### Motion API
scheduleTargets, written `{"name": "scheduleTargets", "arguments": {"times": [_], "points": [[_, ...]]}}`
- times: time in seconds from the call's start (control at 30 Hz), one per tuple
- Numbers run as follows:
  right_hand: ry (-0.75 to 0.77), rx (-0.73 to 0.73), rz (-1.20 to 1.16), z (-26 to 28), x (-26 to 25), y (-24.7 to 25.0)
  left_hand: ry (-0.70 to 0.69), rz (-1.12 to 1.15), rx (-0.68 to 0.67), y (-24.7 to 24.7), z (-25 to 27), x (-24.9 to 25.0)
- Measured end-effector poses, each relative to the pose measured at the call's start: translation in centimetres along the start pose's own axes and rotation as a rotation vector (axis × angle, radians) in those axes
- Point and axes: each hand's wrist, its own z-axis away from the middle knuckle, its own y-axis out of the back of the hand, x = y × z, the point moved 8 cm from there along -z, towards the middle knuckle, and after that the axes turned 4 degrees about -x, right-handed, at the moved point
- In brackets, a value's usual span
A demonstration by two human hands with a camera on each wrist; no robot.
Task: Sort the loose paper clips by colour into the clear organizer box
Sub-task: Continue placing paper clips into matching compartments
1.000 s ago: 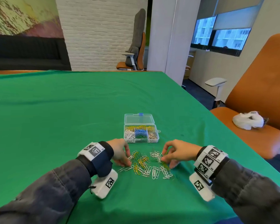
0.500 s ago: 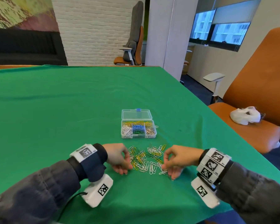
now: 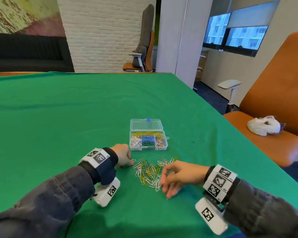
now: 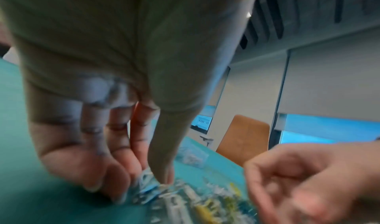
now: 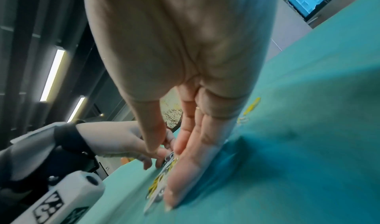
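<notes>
The clear organizer box (image 3: 148, 148) stands open on the green cloth, holding white, blue, green, silver and yellow clips in separate compartments. Just in front of it lies the pile of loose paper clips (image 3: 150, 170), mostly silver, yellow and green. At the pile's left edge my left hand (image 3: 126, 160) has curled fingers; in the left wrist view its thumb and fingers (image 4: 148, 177) pinch pale clips. My right hand (image 3: 162, 184) is at the near right edge of the pile, where thumb and forefinger pinch a silver clip (image 3: 157, 186). The wrist views are blurred.
An orange chair (image 3: 273, 148) with a white plastic bag (image 3: 263, 125) on its seat stands just past the table's right edge. The green cloth (image 3: 58, 126) stretches wide to the left and behind the box. Another chair (image 3: 141, 54) stands far back by a pillar.
Both hands stayed at the pile. The left hand drew back to the pile's left edge, and the right hand slid to its near right edge.
</notes>
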Motion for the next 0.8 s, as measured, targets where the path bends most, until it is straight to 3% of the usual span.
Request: {"name": "scheduleTargets", "arguments": {"times": [0.13, 0.27, 0.33, 0.47, 0.63, 0.8], "points": [[0.082, 0.193, -0.002, -0.7, -1.8, 2.6, -0.083, 0.19, -0.075, -0.7, 0.0, 1.6], [0.056, 0.496, 0.227, 0.7, -2.1, 8.0, -0.032, 0.167, 0.093, 1.6, 0.5, 0.3], [0.008, 0.589, 0.273, 0.8, -1.5, 9.8, -0.009, 0.098, 0.107, 1.8, 0.7, 0.6], [-0.097, 0.49, 0.346, -1.3, -0.4, 9.0, -0.044, 0.094, -0.013, -0.6, 0.4, 3.0], [0.042, 0.338, 0.418, -2.5, -2.8, 5.8, -0.114, 0.117, -0.004, -1.0, 0.2, 4.6], [0.072, 0.497, 0.455, -1.8, -3.4, 7.6, -0.071, 0.096, 0.078, 0.9, 0.4, 2.4]]}}
